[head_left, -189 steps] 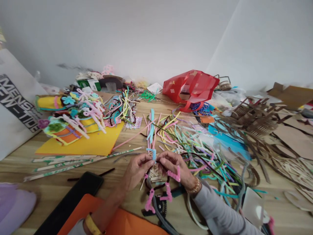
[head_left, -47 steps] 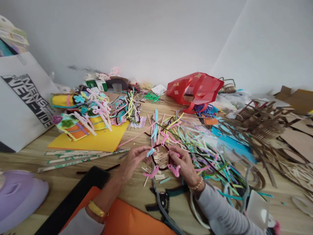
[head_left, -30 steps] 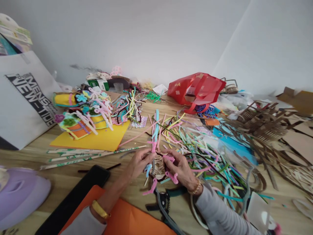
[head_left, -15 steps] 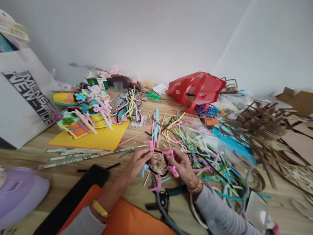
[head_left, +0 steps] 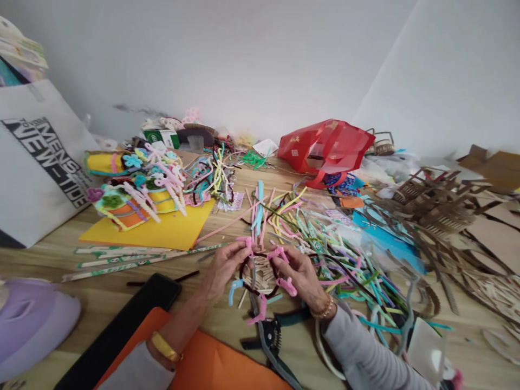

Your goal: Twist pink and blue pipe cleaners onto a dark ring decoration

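Observation:
Between my hands is a ring of dark brown pipe cleaner [head_left: 266, 292] with pink pieces and one light blue piece [head_left: 234, 290] twisted around it. My left hand [head_left: 223, 265] pinches the ring at its upper left, by a pink piece [head_left: 246, 242]. On the upper right side, the fingers of my right hand [head_left: 297, 273] are closed on the ring beside another pink piece. A further pink piece [head_left: 260, 310] hangs at the bottom of the ring. Below lie short wooden sticks [head_left: 266, 271] and black-handled cutters [head_left: 270, 331].
Loose colored pipe cleaners [head_left: 345, 260] spread to the right. Small decorated baskets [head_left: 122, 208] sit on yellow sheets [head_left: 182, 230] at left. A red bag [head_left: 296, 146] stands at the back. A black phone-like slab [head_left: 134, 319] and orange sheet [head_left: 219, 363] lie in front.
The ring has opened into a rounder shape between my hands. My left hand has shifted slightly left and up, and the light blue piece has swung left and lower.

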Tool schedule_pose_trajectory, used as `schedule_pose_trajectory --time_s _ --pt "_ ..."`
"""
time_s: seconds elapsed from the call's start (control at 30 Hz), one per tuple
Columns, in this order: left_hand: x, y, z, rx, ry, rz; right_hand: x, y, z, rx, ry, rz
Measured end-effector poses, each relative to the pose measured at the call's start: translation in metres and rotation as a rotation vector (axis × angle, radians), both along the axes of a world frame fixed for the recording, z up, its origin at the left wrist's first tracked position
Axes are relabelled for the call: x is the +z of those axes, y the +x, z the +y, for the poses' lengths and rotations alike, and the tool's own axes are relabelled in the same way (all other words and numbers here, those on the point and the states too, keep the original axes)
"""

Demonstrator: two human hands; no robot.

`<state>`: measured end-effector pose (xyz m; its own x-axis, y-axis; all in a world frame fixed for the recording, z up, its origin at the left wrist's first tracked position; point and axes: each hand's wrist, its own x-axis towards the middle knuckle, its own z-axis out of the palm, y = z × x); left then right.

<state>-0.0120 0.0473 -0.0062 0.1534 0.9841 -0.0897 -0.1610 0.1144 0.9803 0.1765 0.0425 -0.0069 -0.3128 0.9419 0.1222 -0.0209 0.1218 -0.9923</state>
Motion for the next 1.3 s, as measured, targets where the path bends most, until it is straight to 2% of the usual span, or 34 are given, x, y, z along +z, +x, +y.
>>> schedule_pose_trajectory --time_s 0.1,0.33,0.47,0.57,0.83,1.07,1.3 --pt "0.008 -0.004 0.002 0.007 -0.043 -0.073 -0.004 0.0 0.0 0.069 0.0 0.063" --pt "0.026 0.001 0.001 0.04 -0.006 -0.044 -0.006 0.001 -0.001 0.122 -0.03 0.122" --pt "0.027 0.007 -0.003 -0.032 -0.031 -0.106 -0.004 0.002 -0.002 0.072 -0.05 0.074" --pt "0.022 0.008 -0.007 -0.066 -0.023 -0.118 -0.002 0.002 -0.002 0.058 -0.051 0.023" --pt "0.004 0.012 -0.014 0.054 0.238 0.268 -0.003 0.001 0.0 0.061 -0.054 -0.012" --pt "0.006 0.011 -0.015 0.055 0.493 0.452 -0.006 0.001 0.0 0.05 -0.052 -0.014" --pt "0.012 0.005 -0.013 -0.003 0.542 0.503 -0.009 0.003 0.002 0.052 -0.065 -0.032"
